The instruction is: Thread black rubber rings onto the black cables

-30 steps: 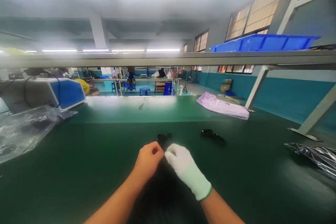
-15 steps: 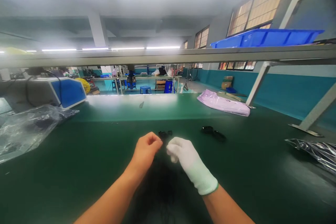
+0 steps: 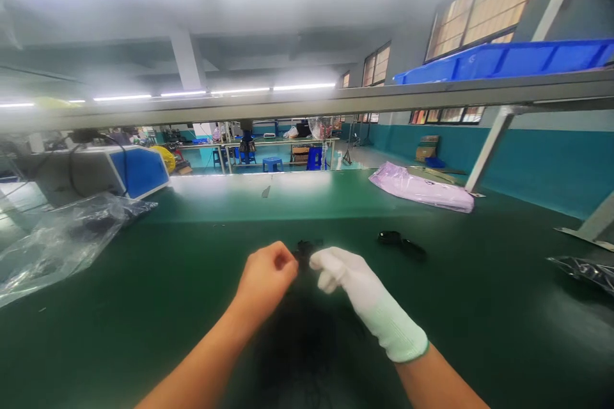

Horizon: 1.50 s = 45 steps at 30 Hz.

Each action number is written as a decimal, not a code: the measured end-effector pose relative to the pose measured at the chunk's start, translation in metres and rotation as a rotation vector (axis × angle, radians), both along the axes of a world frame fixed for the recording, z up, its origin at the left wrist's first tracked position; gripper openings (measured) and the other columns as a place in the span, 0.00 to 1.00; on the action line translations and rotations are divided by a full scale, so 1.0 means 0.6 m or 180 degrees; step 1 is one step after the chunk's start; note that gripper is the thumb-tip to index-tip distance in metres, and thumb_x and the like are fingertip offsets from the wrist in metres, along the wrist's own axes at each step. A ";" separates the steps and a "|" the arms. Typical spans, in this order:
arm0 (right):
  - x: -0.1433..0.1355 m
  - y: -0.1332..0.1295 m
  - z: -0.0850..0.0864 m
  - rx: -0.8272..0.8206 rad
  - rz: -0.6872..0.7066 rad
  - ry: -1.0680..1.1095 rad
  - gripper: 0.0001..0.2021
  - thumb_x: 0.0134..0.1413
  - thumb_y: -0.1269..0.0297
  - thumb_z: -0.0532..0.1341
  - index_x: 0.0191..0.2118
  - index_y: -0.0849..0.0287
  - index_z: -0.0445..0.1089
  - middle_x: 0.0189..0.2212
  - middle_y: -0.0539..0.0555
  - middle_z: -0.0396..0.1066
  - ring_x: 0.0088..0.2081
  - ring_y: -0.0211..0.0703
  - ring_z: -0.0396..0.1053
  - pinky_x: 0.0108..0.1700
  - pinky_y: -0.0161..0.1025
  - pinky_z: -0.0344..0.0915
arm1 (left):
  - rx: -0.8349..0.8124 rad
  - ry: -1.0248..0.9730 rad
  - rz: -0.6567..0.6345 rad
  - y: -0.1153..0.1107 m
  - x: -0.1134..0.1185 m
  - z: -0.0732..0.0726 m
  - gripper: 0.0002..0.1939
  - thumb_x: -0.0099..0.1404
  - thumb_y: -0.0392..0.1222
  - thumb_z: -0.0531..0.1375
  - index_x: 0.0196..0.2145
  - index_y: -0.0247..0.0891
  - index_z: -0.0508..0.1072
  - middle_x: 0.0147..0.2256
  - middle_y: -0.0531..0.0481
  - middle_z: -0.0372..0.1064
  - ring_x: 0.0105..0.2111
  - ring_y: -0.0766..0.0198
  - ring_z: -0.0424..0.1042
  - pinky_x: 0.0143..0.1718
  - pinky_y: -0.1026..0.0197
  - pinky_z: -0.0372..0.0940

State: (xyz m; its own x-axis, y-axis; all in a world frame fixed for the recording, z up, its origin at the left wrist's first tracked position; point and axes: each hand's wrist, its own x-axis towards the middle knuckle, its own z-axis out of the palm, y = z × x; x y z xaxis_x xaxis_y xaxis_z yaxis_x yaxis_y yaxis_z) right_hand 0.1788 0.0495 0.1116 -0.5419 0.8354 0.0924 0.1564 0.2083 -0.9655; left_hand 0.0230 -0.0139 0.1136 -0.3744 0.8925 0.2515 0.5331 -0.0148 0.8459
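My left hand (image 3: pixel 267 273), bare, is closed in a pinch at the middle of the green table (image 3: pixel 158 294). Whatever its fingertips hold is too small and dark to make out. Close beside it, my right hand (image 3: pixel 343 275) wears a white knitted glove; its fingers are bent together, and their grip is unclear. Just past both sets of fingertips shows a small black piece (image 3: pixel 306 248), partly hidden; I cannot tell if it is touched. Farther right lies another black item (image 3: pixel 400 243), a loop-like part with a longer end.
Clear plastic film (image 3: pixel 71 236) lies at the left near a blue-and-grey machine (image 3: pixel 139 170). A pink plastic-wrapped bundle (image 3: pixel 422 188) lies at the back right. Overhead, a shelf beam (image 3: pixel 288 105) carries a blue tray (image 3: pixel 503 62). A shiny dark bag (image 3: pixel 585 271) sits at the right edge.
The view has shifted and tilted slightly. My right hand has moved a little away from my left, its fingers now somewhat more extended. My left hand keeps its pinch.
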 end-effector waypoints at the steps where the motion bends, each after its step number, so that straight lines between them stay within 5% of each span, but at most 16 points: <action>1: -0.003 -0.003 0.002 0.0005 0.0052 -0.0056 0.13 0.48 0.56 0.55 0.29 0.61 0.67 0.19 0.50 0.67 0.23 0.37 0.64 0.28 0.34 0.61 | -0.0066 0.0099 -0.0044 -0.001 0.005 0.001 0.04 0.50 0.38 0.57 0.19 0.39 0.67 0.18 0.57 0.60 0.21 0.67 0.58 0.22 0.65 0.50; 9: 0.001 -0.012 0.009 0.0292 0.0393 -0.0887 0.10 0.53 0.59 0.52 0.25 0.58 0.61 0.18 0.47 0.62 0.20 0.35 0.61 0.25 0.32 0.56 | -0.0433 0.0148 -0.0305 0.004 0.016 -0.001 0.07 0.57 0.38 0.52 0.27 0.38 0.69 0.25 0.54 0.68 0.27 0.67 0.65 0.26 0.68 0.57; 14: 0.020 -0.003 -0.005 0.0546 0.0751 -0.1973 0.06 0.41 0.68 0.59 0.20 0.58 0.61 0.19 0.47 0.62 0.23 0.36 0.60 0.24 0.34 0.51 | -0.1196 0.0523 -0.0706 0.016 -0.037 -0.043 0.04 0.50 0.41 0.62 0.22 0.39 0.74 0.20 0.54 0.70 0.22 0.64 0.68 0.23 0.66 0.58; 18: 0.028 0.002 -0.003 0.0607 0.0479 -0.2119 0.06 0.37 0.69 0.62 0.26 0.57 0.65 0.28 0.49 0.68 0.29 0.40 0.62 0.28 0.35 0.53 | -0.1235 0.1157 0.0065 0.059 -0.072 -0.084 0.05 0.54 0.36 0.57 0.25 0.41 0.73 0.27 0.49 0.72 0.31 0.59 0.70 0.30 0.62 0.59; 27: 0.029 0.013 0.011 0.0773 -0.0067 -0.2057 0.07 0.50 0.66 0.54 0.23 0.57 0.62 0.25 0.49 0.66 0.28 0.40 0.61 0.29 0.36 0.51 | -0.0814 0.1334 -0.0079 0.140 -0.024 -0.154 0.08 0.55 0.33 0.59 0.32 0.44 0.73 0.37 0.51 0.68 0.41 0.58 0.67 0.43 0.60 0.57; 31: 0.032 0.019 0.007 0.0784 -0.0234 -0.1859 0.07 0.50 0.68 0.54 0.23 0.57 0.63 0.22 0.48 0.65 0.27 0.39 0.61 0.29 0.36 0.51 | -0.0697 0.0822 -0.0063 0.141 -0.040 -0.143 0.04 0.57 0.35 0.57 0.29 0.41 0.72 0.36 0.50 0.65 0.41 0.59 0.66 0.42 0.61 0.57; 37: 0.011 0.018 -0.017 0.0590 -0.0376 -0.1349 0.09 0.53 0.68 0.50 0.26 0.58 0.65 0.18 0.47 0.64 0.22 0.36 0.63 0.27 0.34 0.54 | -0.0683 -0.0509 -0.0519 0.085 -0.032 -0.115 0.10 0.58 0.46 0.55 0.31 0.36 0.68 0.24 0.54 0.63 0.24 0.67 0.64 0.26 0.66 0.58; 42: -0.013 0.010 -0.039 0.0350 -0.0356 -0.1098 0.07 0.49 0.66 0.52 0.27 0.59 0.64 0.16 0.47 0.64 0.20 0.35 0.64 0.25 0.31 0.56 | -0.0500 -0.1048 -0.0589 0.039 0.006 -0.095 0.13 0.52 0.48 0.58 0.28 0.35 0.69 0.22 0.53 0.65 0.23 0.68 0.65 0.27 0.66 0.61; 45: -0.004 0.019 -0.035 0.0319 -0.0442 -0.1079 0.06 0.47 0.68 0.50 0.25 0.59 0.62 0.16 0.47 0.63 0.19 0.34 0.63 0.24 0.30 0.57 | -0.0363 -0.0995 -0.0348 0.029 -0.012 -0.078 0.14 0.54 0.51 0.55 0.29 0.36 0.68 0.25 0.52 0.67 0.26 0.67 0.67 0.30 0.65 0.62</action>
State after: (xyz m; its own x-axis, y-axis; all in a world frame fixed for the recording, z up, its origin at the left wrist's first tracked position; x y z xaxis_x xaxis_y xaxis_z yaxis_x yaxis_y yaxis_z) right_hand 0.1763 0.0611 0.0909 -0.4380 0.8989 0.0125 0.4968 0.2536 -0.8300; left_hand 0.0156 0.0032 0.0669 -0.3182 0.9473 0.0360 0.2483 0.0467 0.9676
